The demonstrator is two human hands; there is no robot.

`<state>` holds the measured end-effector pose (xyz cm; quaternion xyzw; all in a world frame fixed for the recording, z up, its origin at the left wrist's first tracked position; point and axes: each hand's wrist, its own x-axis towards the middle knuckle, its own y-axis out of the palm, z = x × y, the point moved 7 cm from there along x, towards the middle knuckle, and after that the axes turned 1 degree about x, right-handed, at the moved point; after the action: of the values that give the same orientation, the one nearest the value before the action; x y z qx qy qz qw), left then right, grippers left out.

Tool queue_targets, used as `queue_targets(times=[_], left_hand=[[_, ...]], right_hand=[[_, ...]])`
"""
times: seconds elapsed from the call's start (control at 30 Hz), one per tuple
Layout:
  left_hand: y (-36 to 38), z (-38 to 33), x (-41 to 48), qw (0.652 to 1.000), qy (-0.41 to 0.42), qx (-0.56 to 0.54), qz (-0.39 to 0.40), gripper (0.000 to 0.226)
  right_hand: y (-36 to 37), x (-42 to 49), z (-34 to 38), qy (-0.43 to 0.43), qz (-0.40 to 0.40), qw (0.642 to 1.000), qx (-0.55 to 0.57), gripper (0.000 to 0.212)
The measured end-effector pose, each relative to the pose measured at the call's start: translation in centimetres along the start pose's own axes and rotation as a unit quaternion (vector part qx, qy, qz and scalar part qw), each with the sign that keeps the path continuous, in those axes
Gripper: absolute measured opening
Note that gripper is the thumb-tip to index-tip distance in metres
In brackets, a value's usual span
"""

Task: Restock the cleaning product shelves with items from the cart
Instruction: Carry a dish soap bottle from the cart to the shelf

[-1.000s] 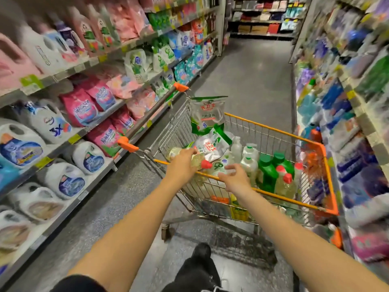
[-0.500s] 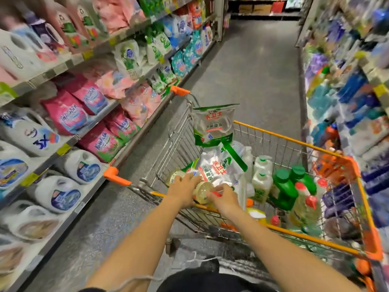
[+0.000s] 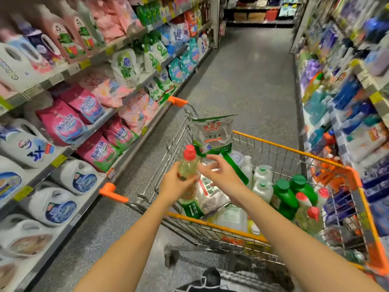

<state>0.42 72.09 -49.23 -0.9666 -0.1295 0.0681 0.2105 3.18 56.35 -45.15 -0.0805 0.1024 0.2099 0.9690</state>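
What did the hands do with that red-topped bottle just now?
The left hand lifted the red-capped bottle up from the cart, turning it upright. The right hand, which helped grab it, has let go and hovers open beside it. The standing pouch and green bottles stayed put.

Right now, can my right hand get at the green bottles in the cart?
Probably yes. The right hand holds nothing, and the green bottles stand uncovered in the cart, just to its right.
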Motion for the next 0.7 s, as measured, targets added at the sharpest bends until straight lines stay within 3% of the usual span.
queue_targets(times=[0.1,0.2,0.37,0.5,0.6,0.7], left_hand=[[-1.3,-4.0,0.5,0.991,0.015,-0.128,-0.024,0.04],[-0.7,-9.0,1.1,0.975,0.045,-0.218,0.021,0.02],[3.4,-15.8,2.1,0.928,0.041,-0.361,0.086,0.061],[8.5,-20.9,2.3,0.917,0.064,-0.346,0.19,0.069],[13.0,-25.4,0.2,0.899,0.113,-0.324,0.272,0.105],[17.9,-29.2,-4.1,0.861,0.154,-0.323,0.362,0.097]], right_hand=[[-2.0,0.0,-0.1,-0.044,-0.002,0.998,-0.035,0.048],[-2.7,-0.7,1.0,-0.091,0.025,0.996,-0.005,0.045],[-5.7,-3.5,5.3,-0.147,-0.02,0.984,0.101,0.045],[-10.7,-6.9,7.3,-0.182,-0.147,0.966,0.115,0.034],[-14.8,-11.4,7.5,-0.195,-0.259,0.939,0.113,0.037],[-18.3,-17.3,7.3,-0.202,-0.353,0.907,0.109,0.04]])
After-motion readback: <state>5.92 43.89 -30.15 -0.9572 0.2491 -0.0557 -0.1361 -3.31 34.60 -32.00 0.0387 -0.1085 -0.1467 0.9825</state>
